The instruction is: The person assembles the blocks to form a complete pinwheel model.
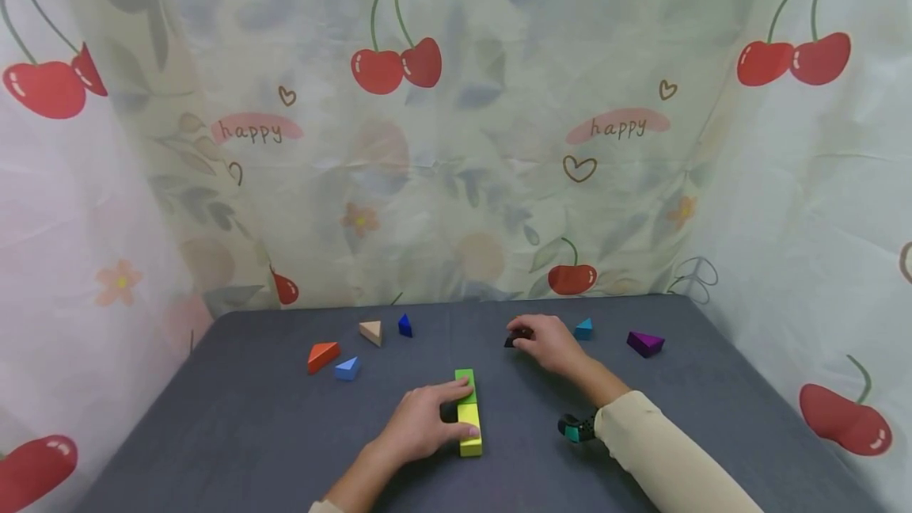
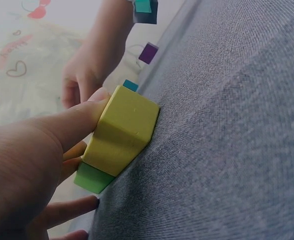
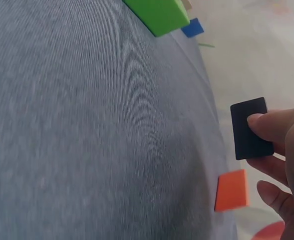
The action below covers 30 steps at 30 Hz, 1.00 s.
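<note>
- The left hand (image 1: 420,422) is spread at the middle of the desk (image 1: 235,434), its thumb resting on the yellow block (image 1: 469,418) and its forefinger on the green block (image 1: 465,376).
- The yellow block and the green block lie end to end, touching, in a row that runs from the near edge towards the far edge; the green one is the farther.
- The right hand (image 1: 549,341) pinches a black block (image 3: 251,129) between thumb and fingers, close to the far edge and right of the row; I cannot tell whether the block touches the desk.
- An orange block (image 3: 231,191) shows beside that hand in the right wrist view.
- Towards the far left corner lie a red-orange block (image 1: 323,357) and, just beside it, a light blue block (image 1: 347,369).
- A beige block (image 1: 371,332) and a dark blue block (image 1: 405,326) sit near the far edge, left of the row.
- A teal block (image 1: 583,329) sits near the far edge, right of the right hand; a purple block (image 1: 645,344) lies towards the far right corner.
- A curtain (image 1: 442,204) printed with cherries hangs behind the far edge.
</note>
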Tool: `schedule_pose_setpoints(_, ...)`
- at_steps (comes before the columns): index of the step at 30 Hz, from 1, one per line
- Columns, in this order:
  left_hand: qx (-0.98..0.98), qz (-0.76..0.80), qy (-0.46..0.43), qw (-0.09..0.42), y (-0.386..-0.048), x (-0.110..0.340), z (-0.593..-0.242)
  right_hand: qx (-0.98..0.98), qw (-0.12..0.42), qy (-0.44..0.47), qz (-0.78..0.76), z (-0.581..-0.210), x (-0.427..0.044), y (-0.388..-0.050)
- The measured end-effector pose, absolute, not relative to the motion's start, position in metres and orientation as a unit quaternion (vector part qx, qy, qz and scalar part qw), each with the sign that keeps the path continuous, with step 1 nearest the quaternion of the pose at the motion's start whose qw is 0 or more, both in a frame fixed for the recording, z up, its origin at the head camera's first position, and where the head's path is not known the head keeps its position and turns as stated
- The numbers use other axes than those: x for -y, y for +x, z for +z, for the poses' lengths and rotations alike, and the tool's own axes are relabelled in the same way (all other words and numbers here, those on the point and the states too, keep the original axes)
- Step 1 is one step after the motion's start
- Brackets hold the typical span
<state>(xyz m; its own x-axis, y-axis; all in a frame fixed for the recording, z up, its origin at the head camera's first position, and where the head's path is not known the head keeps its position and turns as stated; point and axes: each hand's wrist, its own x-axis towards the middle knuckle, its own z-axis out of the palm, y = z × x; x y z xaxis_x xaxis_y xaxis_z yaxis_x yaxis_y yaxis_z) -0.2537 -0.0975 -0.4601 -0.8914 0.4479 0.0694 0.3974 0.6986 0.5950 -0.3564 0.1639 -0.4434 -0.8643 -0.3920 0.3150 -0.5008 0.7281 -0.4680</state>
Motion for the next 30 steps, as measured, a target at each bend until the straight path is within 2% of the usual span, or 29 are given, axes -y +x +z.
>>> schedule_pose_setpoints(12, -0.918, 0.321, 0.231, 0.041, -0.254, 0.098, -0.461, 0.932, 0.056, 0.257, 0.25, -0.45, -0.131, -0.36)
schedule_pose_setpoints(30, -0.916, 0.317, 0.242, 0.03, -0.253, 0.098, -0.461, 0.923, 0.04, 0.298, 0.24, -0.46, -0.118, -0.353)
